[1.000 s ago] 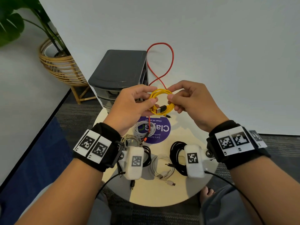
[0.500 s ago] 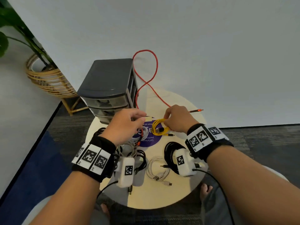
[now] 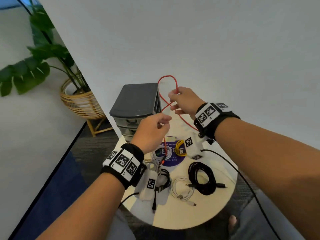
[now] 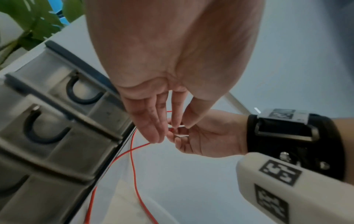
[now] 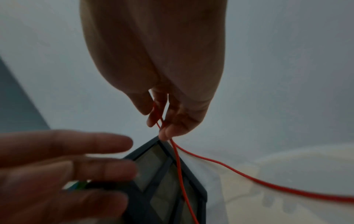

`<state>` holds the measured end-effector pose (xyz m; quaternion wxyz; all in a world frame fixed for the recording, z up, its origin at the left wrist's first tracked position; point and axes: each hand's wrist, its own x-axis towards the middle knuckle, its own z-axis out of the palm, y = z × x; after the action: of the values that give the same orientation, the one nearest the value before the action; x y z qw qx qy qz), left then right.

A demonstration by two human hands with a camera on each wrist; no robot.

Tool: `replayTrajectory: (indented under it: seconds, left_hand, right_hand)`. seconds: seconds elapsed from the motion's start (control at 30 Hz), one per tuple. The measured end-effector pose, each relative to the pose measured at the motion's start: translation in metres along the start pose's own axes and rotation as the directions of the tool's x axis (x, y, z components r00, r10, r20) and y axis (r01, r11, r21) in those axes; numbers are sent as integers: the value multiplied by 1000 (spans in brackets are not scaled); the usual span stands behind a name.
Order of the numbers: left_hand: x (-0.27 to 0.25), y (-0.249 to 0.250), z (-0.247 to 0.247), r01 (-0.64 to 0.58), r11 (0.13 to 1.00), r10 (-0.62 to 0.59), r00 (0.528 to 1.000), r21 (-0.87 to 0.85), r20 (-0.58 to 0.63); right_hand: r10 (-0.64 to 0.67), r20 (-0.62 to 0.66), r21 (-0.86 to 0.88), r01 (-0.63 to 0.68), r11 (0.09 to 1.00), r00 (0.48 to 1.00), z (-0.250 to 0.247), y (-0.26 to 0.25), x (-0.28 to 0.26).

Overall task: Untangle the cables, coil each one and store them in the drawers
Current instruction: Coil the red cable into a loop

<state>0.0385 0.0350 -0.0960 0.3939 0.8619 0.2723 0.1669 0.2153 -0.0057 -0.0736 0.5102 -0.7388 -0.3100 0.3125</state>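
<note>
Now the yellow cable [image 3: 180,148], which both hands were winding a second ago, lies coiled on the round table [image 3: 223,201] beside the purple sticker, and both hands have gone up to the red cable [image 3: 175,84] looping against the wall by the drawer unit [image 3: 136,101]. The right hand [image 3: 184,101] pinches the red strand between thumb and fingertips near the top of its loop; the left hand [image 3: 152,129] has its fingers curled around the lower run, just above where it drops to the table. So the yellow coil looks finished but not yet stored, and coiling the red one seems to be starting. The black cable [image 3: 201,179] and the white cable [image 3: 181,189] lie coiled nearer the person, and the drawers look closed
</note>
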Motion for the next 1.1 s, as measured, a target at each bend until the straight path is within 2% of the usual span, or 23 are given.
replayTrajectory:
  seconds: [0.1,0.2,0.33,0.43,0.57,0.67,0.77,0.9,0.97,1.03,1.1]
  left_hand:
    - [6,15,-14,-47,998,48,999,40,-11]
    - [7,37,-24,-115,993,116,993,39,-10]
    - [14,60,-36,-90,994,94,993,60,-77]
    - [14,85,-46,-78,996,75,995,-43,-63]
    - [3,108,-55,-137,981,122,987,-138,-107]
    - [-12,116,-57,-94,957,90,996,-275,-24]
    - [-33,121,-57,-70,917,103,993,-393,64]
    - [-57,131,-66,-93,884,122,992,-458,34]
    - [-65,138,-76,-129,889,151,988,-439,14]
    - [-71,146,-88,-183,887,192,981,-425,-22]
    - [-74,154,-99,-222,876,208,975,-429,-80]
  right_hand:
    - [-88,-5,-89,88,992,996,-3,-19,-4]
    - [-191,-31,-59,189,980,981,-8,-46,-21]
    - [-323,-81,38,326,944,943,-21,-97,-52]
    - [-435,-66,79,439,895,898,-33,-138,-76]
    - [-544,-135,40,554,832,828,-49,-180,-103]
    - [-586,-176,-22,592,805,791,-64,-198,-116]
    - [-581,-258,-82,582,809,772,-80,-206,-124]
    - [-518,-363,-127,510,851,774,-94,-207,-120]
    - [-441,-382,-137,422,896,812,-98,-204,-119]
    - [-356,-346,-188,308,933,868,-99,-196,-119]
    - [-343,-303,-310,248,918,889,-99,-187,-121]
